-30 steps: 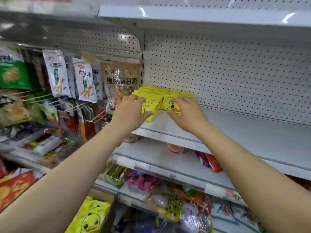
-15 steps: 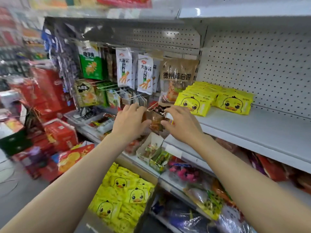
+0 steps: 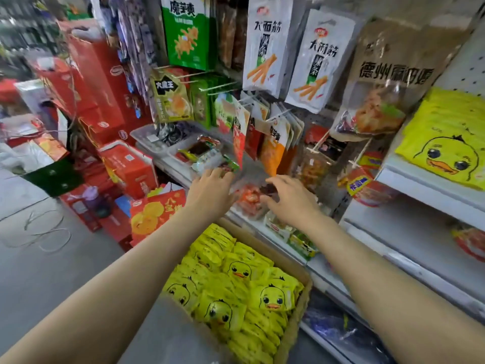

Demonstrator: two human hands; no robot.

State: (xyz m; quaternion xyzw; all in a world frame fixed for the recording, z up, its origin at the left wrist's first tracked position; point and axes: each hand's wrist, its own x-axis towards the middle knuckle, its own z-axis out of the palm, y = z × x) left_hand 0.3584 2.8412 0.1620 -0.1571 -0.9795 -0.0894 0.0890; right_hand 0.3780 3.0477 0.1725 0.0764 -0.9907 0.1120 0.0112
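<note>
Hovering side by side before the hanging snack bags point(image 3: 265, 43), the left hand point(image 3: 210, 193) and the right hand point(image 3: 291, 202) are a little apart, fingers loosely bent and gripping nothing. Below the forearms, yellow duck packets point(image 3: 236, 290) fill an open cardboard box point(image 3: 291, 329); a second duck stack point(image 3: 446, 143) lies on the white shelf point(image 3: 420, 185) at right, well apart from both hands

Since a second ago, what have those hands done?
Both hands let go of the yellow duck packets on the shelf and dropped down-left; the left hand and right hand now hover empty above the carton. The packets stayed stacked there.
</note>
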